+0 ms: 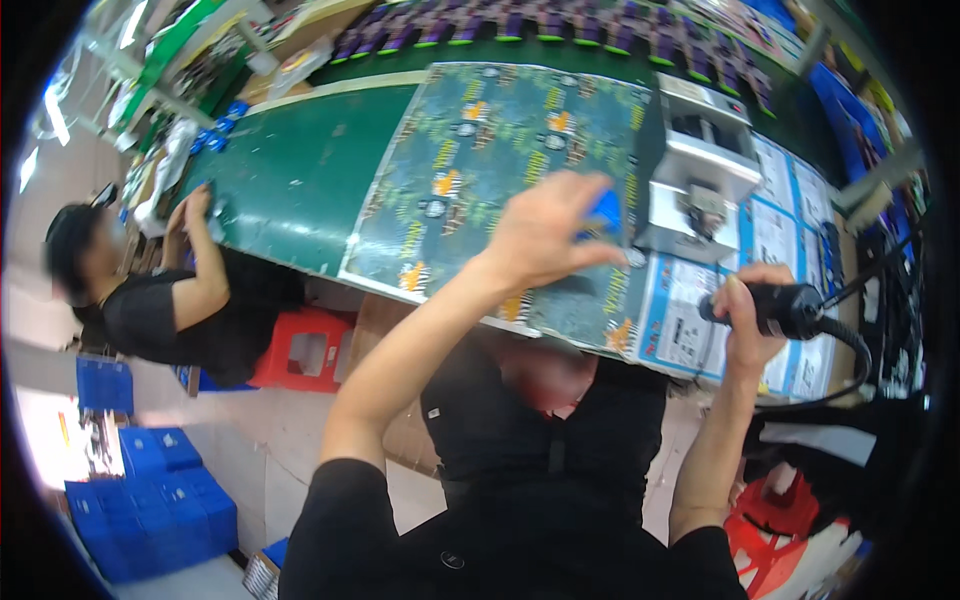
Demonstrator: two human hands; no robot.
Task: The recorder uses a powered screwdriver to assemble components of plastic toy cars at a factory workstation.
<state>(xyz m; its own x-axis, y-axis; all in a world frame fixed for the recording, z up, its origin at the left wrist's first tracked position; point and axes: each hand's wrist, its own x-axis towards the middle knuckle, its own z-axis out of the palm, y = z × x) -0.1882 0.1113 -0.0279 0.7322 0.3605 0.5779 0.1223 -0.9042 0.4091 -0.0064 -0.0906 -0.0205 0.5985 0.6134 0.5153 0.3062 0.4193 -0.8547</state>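
Observation:
My left hand is over the patterned sheet on the bench, slightly smeared by motion, its thumb and fingers spread apart. A small bright blue piece shows between the thumb and fingers; the hand partly hides it, and no grip on it shows. My right hand is wrapped round a black electric screwdriver, which lies nearly level with its tip toward the left and its cable at the right. Beyond the hands stands a grey-and-white box-shaped machine that looks like a screw feeder.
Purple-and-black parts line the bench's far side in a row. Blue-and-white printed sheets lie under the screwdriver. A co-worker sits at the left by the green bench top. Blue bins stand on the floor.

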